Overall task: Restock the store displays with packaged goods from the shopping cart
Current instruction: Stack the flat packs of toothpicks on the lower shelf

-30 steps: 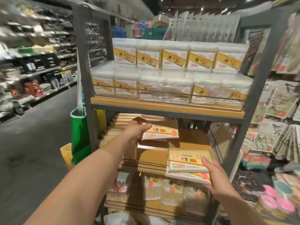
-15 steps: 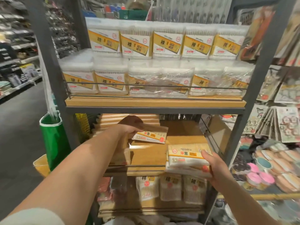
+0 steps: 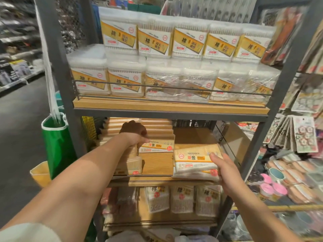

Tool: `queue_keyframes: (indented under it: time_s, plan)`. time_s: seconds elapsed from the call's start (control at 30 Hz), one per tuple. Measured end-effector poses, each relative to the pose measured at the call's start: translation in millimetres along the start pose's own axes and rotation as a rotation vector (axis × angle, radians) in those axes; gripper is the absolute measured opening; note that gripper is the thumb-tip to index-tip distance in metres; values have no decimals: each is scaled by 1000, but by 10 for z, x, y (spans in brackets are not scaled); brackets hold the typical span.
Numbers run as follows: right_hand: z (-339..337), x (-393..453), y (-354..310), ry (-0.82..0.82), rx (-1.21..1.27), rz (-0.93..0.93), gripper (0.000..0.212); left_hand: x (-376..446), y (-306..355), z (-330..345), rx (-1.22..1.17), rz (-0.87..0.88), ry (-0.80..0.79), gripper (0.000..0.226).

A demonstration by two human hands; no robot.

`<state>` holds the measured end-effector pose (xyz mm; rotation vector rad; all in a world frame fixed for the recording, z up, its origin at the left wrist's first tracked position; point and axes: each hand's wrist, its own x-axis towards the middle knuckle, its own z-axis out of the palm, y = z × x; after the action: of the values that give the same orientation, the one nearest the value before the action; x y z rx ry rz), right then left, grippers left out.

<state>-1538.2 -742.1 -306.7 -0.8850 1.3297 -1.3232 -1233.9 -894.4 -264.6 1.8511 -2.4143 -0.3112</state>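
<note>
RISK: our left hand (image 3: 134, 135) grips a toothpick pack (image 3: 157, 145) by the back-left stack (image 3: 139, 126) (could topple) | right hand (image 3: 225, 168) grips packs (image 3: 195, 161) overhanging the middle shelf (image 3: 157, 165) front edge, could slip

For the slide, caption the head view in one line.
Left hand seats a toothpick pack against the middle-shelf stack; right hand holds more packs.

Toothpick packs (image 3: 195, 162): yellow-and-white labels, red round marks. Shelf frame (image 3: 57, 55): grey; shelf boards (image 3: 171, 108): light woodgrain. Hanging bag (image 3: 58, 145): green, white-trimmed
</note>
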Motion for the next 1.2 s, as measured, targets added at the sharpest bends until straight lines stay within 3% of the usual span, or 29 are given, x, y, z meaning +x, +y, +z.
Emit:
queue_keyframes:
  time_s: [0.07,0.17,0.23,0.3,0.33,0.4,0.43,0.53,0.6,0.73,0.77,0.83,1.0,1.2]
  plan:
    - [-11,14,32,-6,-4,22,89,-6,-29,3,50,-9,67,29]
    - [-50,46,84,15,39,14,104,-23,-68,30,10,-54,81,33]
    - [-18,26,53,27,51,30,95,-33,-71,29,-37,-96,83,39]
    - [-29,21,46,22,79,23,62,-47,-24,1,-136,-135,150,46]
    - [-13,21,41,31,89,28,57,-83,32,-29,-202,-142,198,48]
    - [14,20,33,47,115,65,77,-178,213,-63,-380,-133,225,49]
    - [12,36,35,37,136,81,78,-253,343,-65,-487,-125,168,50]
    - [133,38,-20,-4,166,122,44,-436,681,-23,-600,-2,-54,61]
    - [190,57,-39,-18,163,128,35,-497,812,40,-687,68,-175,58]
    - [260,68,-73,-16,203,137,31,-572,909,170,-1165,-56,-434,82]
    - [272,59,-81,-27,228,146,31,-583,915,207,-1238,-68,-455,78]
    - [283,48,-84,-28,228,142,30,-590,909,247,-1301,-76,-437,56]
    - [328,103,-124,83,245,111,41,-657,900,340,-1296,-57,-313,63]
    - [224,231,-247,187,467,123,31,-802,748,372,-1104,-55,-90,31]
